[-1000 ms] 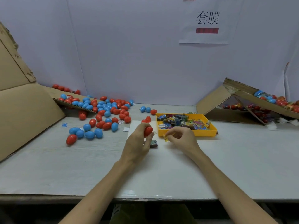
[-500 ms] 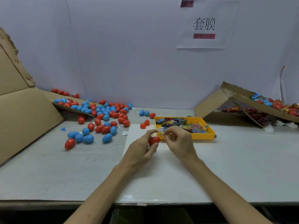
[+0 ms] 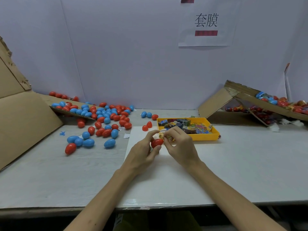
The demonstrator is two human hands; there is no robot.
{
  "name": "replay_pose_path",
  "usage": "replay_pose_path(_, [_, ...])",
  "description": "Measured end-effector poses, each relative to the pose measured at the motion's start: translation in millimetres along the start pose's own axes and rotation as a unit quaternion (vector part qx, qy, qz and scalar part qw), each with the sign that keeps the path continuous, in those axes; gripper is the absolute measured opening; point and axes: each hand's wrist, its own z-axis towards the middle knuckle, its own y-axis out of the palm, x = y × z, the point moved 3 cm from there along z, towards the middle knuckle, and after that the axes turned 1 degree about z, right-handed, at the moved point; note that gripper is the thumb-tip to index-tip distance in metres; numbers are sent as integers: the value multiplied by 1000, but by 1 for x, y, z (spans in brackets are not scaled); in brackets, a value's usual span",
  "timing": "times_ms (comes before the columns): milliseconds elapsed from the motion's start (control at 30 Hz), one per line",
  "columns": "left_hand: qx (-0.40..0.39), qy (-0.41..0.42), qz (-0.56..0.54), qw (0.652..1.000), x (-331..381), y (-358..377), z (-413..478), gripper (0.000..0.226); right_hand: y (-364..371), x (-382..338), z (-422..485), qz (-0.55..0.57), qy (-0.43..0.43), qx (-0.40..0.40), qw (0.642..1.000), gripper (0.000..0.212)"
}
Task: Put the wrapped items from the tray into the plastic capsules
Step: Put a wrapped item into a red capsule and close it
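Capsules, red and blue, lie scattered on your left. Your left hand grips a red capsule above the white sheet; your right hand pinches a yellow wrapped item against it, near the yellow tray.

Work surface: pale grey table, with a white sheet laid flat at its centre. Rear wall: plain lavender-white panels joined at a vertical seam on the left. A paper sign bearing two printed characters and a red bar is fixed high up. Brown cardboard panel leans at left. An opened cardboard box lies tipped at right. Lighting even, shadows soft.
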Motion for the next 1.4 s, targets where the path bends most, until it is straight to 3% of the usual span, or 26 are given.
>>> replay_pose_path(267, [22,-8,-46,999,4,-3,0,46,0,-4,-1,2,-22,-4,1000,11])
replay_pose_path(467, [51,2,-72,996,1,-8,1,21,3,-6,-2,22,-35,-17,999,12])
replay_pose_path(767, [17,-88,-131,987,-2,-8,2,13,5,-6,-3,28,-39,-26,998,15])
replay_pose_path(933, [5,-78,-153,985,2,-7,1,10,5,-7,-2,44,-36,-15,998,15])
replay_pose_path(1133, [58,-26,-90,994,1,-9,1,7,7,-8,-1,74,-12,-19,997,20])
replay_pose_path(1400, [101,-60,-10,993,-2,-11,-1,4,8,-15,0,70,22,-52,996,26])
